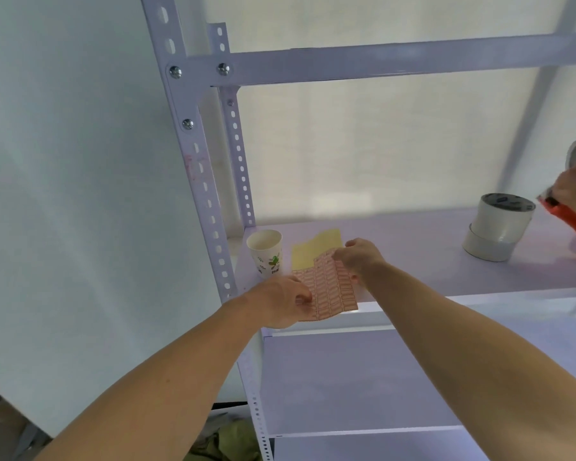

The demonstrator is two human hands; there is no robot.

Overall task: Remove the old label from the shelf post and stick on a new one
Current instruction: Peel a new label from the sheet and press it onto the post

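Label sheet [330,289], a thin, flexible rectangle printed with tight rows of small pinkish-red bordered stickers, was held just above the front edge of the shelf [413,261]. It bowed slightly between the two hands. The left hand [280,304] pinched its lower left edge, fingers curled over the paper. The right hand [359,257] gripped the upper right corner, and that corner curled up under the fingers. The shelf post [207,181], a pale angle-iron strip punched with oval slots and fixed with round-headed bolts, stood up and to the left of both hands, well apart from the sheet. A faint reddish smear [190,164] marked its outer face. On the smooth white shelf, a plain yellow sheet [316,247] lay partly under the label sheet, beside a printed paper cup [265,252]. Two stacked tape rolls [499,224] stood far to the right.
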